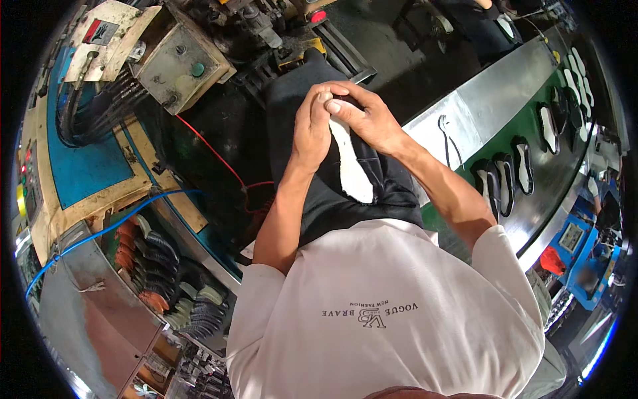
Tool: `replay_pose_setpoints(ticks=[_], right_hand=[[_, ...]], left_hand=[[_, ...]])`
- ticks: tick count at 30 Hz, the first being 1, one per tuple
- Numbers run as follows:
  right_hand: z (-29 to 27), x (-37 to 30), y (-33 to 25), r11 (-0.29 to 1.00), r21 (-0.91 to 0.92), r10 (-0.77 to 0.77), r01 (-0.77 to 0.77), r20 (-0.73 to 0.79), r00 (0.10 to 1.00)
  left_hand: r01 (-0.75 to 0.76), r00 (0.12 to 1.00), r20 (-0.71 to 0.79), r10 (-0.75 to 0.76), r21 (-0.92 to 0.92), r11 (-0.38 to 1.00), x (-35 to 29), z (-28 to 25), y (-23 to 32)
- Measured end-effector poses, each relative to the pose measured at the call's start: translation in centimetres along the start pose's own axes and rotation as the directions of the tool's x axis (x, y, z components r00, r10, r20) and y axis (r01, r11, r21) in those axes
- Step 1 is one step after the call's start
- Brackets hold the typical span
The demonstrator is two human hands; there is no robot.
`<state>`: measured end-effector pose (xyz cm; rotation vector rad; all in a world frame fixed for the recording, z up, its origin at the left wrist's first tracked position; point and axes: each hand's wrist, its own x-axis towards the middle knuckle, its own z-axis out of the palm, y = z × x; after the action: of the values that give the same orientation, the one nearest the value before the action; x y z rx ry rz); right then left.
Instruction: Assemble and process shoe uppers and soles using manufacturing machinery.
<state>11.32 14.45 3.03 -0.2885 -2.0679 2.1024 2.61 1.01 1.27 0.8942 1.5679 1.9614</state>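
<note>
At far left, a blue sheet [90, 166] is covering part of a worktable, while one pale control box [183, 66] with one green button [197, 68] is standing above it. One blue hose [109, 226] is crossing over a metal cabinet [93, 299], and dark, orange and greenish curved pieces [156, 266] are lying below in overlapping rows, too crowded to count. One red cable [212, 153] is running toward the worker's lap.

At center, the left hand [312, 126] and right hand [369, 120] are both closing around the far end of one dark shoe [355, 173], gripping it and hiding that end from view. The shoe is resting on the lap, its white underside facing up.

To the right, one pair of pliers [444, 130] is lying on a metal ledge [452, 116]. On the green belt [495, 143] beyond, three dark shoes [506, 183] are lying in a near group and two more [549, 130] farther along, with several slim white pieces [579, 83] past them. One red object [552, 260] is sitting beside blue trays [573, 236].
</note>
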Motion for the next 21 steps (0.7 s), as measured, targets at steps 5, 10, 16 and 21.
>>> replay_pose_setpoints(ticks=[5,10,16,21], right_hand=[[-0.8,0.0,0.7,0.993,0.018,0.115,-0.115,-0.016,0.993],[-1.2,-0.1,1.0,0.993,0.044,0.11,-0.109,-0.009,0.994],[-1.7,0.0,3.3,0.996,0.035,0.079,-0.078,-0.043,0.996],[-1.8,-0.2,3.4,0.994,0.069,0.089,-0.086,-0.037,0.995]], left_hand=[[0.073,0.995,-0.073,-0.07,0.041,0.997,0.2,0.7,-1.0],[0.239,0.97,0.057,-0.237,-0.419,0.876,-0.8,0.2,-0.9],[0.005,1.0,-0.026,0.001,0.198,0.98,-0.4,1.4,-1.7],[0.027,0.996,0.08,-0.044,0.206,0.978,-0.2,0.7,-1.6]])
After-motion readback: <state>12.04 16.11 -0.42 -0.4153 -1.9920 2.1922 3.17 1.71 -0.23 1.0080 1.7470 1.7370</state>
